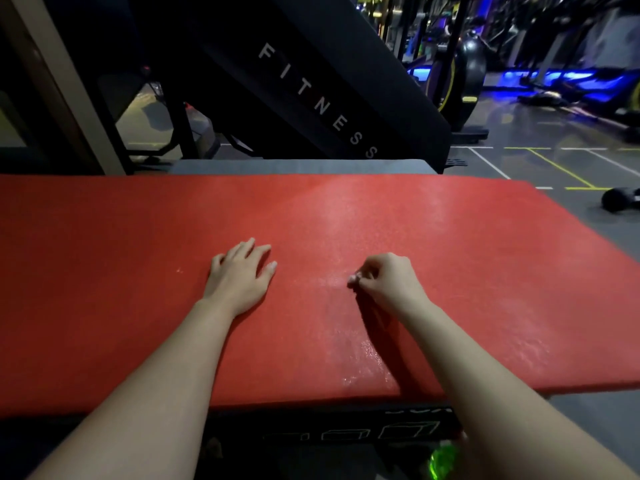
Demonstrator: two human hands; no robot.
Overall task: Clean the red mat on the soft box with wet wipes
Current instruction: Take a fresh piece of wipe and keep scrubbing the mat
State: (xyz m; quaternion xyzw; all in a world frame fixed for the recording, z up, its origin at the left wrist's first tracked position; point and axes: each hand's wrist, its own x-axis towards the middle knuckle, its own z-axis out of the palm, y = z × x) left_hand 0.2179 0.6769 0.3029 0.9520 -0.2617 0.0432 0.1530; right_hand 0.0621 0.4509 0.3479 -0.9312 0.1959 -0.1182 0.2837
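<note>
left hand [239,275]: flat on red mat [450,237], fingers spread; likely bracing it against sliding on soft box [346,431].
right hand [388,278]: fingers curled, pinching small whitish wad [353,279], probably a balled wet wipe, held tip-down on mat for spot scrubbing.
mat position: under both hands, overhanging soft box on right; hands near centre, closer to near edge.
wet sheen [367,355]: streak right of centre, near to far, passing right hand; left part looks dry.
step judged: wiping underway, left side not yet done.
green item [441,460]: low, near right; blurred, cannot tell what.
</note>
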